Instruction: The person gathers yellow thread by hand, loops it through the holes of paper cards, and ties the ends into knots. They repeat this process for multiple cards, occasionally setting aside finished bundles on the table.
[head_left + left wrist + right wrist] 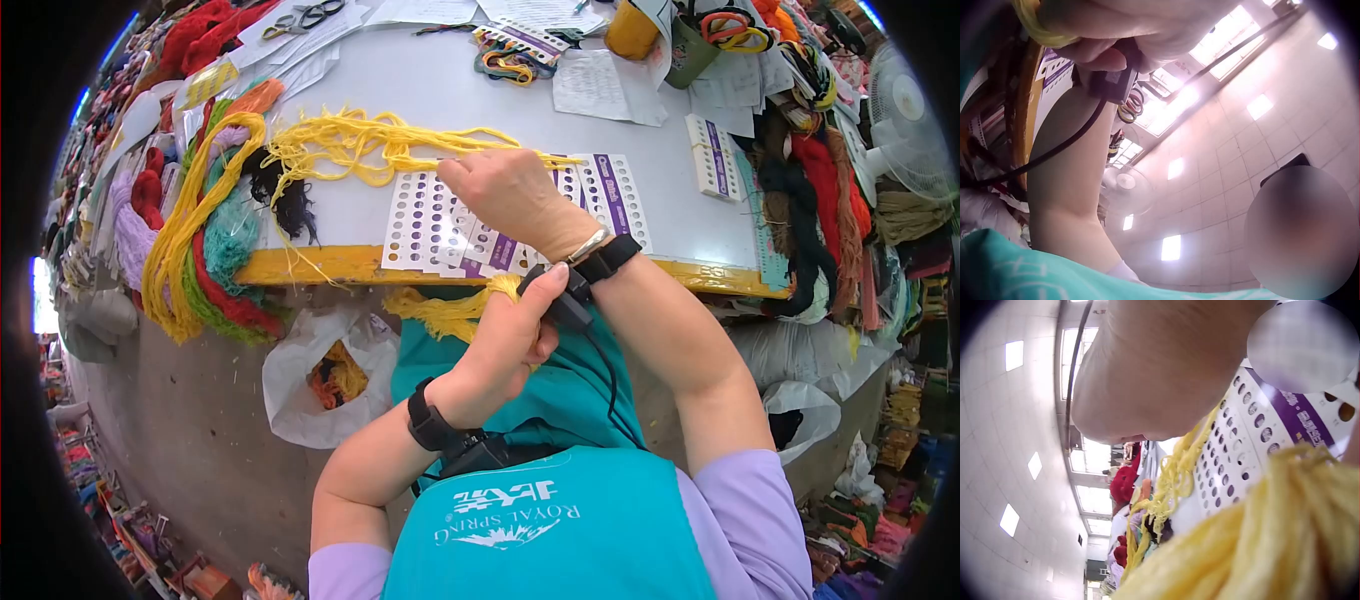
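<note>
My left hand (515,330) grips a bundle of yellow thread (445,313) in front of the apron, its tail hanging out to the left. A yellow loop (1044,28) runs along the fingers in the left wrist view. The left thumb is beside the black camera box (560,297) under my right wrist. My right hand (515,198) is bent over white and purple cards with rows of holes (425,225) at the table's front edge. Long yellow strands (350,140) pass just behind it. Its fingertips are hidden, so I cannot tell what they hold.
Coloured skeins (190,230) hang over the table's left corner. Scissors (303,18) lie on papers at the back left. Another banded card stack (713,157) is to the right, near a green pot (690,55). A plastic bag (330,375) with thread stands below the table edge.
</note>
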Demonstrator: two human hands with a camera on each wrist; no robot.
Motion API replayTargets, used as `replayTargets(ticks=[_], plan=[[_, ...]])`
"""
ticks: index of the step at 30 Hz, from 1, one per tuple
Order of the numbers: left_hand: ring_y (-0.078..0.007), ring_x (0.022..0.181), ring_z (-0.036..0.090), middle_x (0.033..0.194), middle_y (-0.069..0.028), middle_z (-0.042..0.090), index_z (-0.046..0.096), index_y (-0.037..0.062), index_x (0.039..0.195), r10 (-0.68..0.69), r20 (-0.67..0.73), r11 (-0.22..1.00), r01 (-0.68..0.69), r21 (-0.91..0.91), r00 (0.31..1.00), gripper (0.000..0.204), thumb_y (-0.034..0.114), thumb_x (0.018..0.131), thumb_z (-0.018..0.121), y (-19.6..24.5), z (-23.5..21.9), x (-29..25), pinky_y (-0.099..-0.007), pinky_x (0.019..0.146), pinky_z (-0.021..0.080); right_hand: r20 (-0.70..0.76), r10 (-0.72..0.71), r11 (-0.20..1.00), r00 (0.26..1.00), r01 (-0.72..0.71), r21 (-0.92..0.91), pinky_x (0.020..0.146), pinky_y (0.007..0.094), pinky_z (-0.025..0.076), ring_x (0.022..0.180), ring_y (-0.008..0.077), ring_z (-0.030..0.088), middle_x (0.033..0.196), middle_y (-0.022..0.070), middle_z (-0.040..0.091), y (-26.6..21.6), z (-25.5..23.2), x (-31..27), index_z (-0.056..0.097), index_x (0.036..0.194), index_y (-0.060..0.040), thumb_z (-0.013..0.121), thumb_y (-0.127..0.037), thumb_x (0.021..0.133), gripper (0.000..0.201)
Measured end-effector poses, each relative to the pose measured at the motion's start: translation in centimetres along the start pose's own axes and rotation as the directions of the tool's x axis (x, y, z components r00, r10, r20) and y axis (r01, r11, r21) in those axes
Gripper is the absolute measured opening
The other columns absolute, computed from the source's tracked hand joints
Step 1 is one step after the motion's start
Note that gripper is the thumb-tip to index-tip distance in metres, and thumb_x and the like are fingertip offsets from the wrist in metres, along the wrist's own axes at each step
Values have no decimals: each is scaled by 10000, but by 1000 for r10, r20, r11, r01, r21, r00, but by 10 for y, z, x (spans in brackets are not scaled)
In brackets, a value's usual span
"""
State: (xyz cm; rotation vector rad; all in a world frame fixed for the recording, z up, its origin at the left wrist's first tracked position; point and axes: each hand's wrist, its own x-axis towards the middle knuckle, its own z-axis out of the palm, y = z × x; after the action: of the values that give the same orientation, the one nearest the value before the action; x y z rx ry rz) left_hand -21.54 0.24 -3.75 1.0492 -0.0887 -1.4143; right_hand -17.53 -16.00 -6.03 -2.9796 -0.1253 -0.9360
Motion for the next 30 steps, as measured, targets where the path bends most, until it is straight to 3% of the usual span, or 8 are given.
replayTargets(ticks=[5, 8, 11, 17, 25, 26, 29, 30], plan=[[-61, 462, 418, 741, 7, 596, 581, 146, 937, -71, -5, 988, 69, -135, 997, 272, 415, 967, 606, 0, 7, 3, -198, 402, 238, 23, -118, 993, 993, 118, 12, 505, 328, 511, 582, 189, 660, 618, 18, 601, 1, 1, -4, 541, 740, -120, 606, -132, 828, 110], [-63, 463, 416, 750, 8, 599, 584, 152, 945, -69, -6, 987, 68, -143, 998, 267, 417, 963, 616, 1, 9, 5, -196, 403, 238, 73, -133, 991, 988, 133, 12, 508, 331, 503, 636, 173, 650, 665, 11, 574, 4, 1, -4, 543, 799, -116, 634, -117, 800, 91], [-62, 469, 414, 771, 11, 602, 587, 155, 964, -59, 32, 991, 63, -121, 998, 267, 419, 959, 626, 1, 10, 5, -196, 404, 240, -24, -90, 996, 996, 91, 7, 501, 341, 496, 608, 198, 643, 662, 19, 581, 10, 0, 0, 555, 813, -113, 642, -120, 800, 89], [-56, 505, 417, 860, 31, 604, 575, 158, 1030, -45, 66, 997, 49, -64, 997, 272, 406, 951, 656, -2, 16, 1, -197, 424, 256, -148, 293, 949, 945, -268, 166, 505, 355, 495, 570, 263, 641, 676, 73, 650, 13, -3, 10, 630, 900, -114, 637, -132, 875, 32], [-67, 567, 449, 848, 30, 490, 581, 123, 1107, -32, 183, 999, 25, 40, 983, 331, 406, 954, 659, 11, -2, 0, -190, 443, 275, -38, 414, 884, 910, -391, 257, 545, 402, 514, 613, 307, 666, 707, 118, 679, 19, -23, 3, 664, 903, -87, 607, -150, 893, 85], [-79, 583, 462, 921, -13, 562, 603, 71, 1198, -22, -1, 1000, 22, 12, 1000, 409, 421, 987, 596, 16, -2, -2, -190, 435, 286, -15, 422, 876, 906, -403, 266, 550, 413, 520, 620, 319, 672, 705, 131, 680, 20, -26, 1, 668, 901, -82, 597, -152, 894, 100], [-104, 747, 543, 1199, -118, 637, 587, 5, 1269, 157, 66, 973, -143, -183, 985, 429, 350, 1042, 473, 40, -37, -1, -199, 529, 405, 105, 535, 696, 839, -507, 509, 591, 393, 531, 639, 317, 675, 683, 161, 660, 12, -39, -10, 686, 942, -68, 602, -157, 889, 133], [-125, 820, 574, 1186, -111, 640, 593, 10, 1261, 232, 49, 951, -216, -221, 972, 414, 338, 1033, 486, 51, -41, -5, -221, 602, 440, 269, 547, 589, 793, -593, 549, 629, 351, 538, 691, 251, 690, 758, 129, 699, 8, -48, -13, 677, 990, -42, 593, -210, 933, 196]])
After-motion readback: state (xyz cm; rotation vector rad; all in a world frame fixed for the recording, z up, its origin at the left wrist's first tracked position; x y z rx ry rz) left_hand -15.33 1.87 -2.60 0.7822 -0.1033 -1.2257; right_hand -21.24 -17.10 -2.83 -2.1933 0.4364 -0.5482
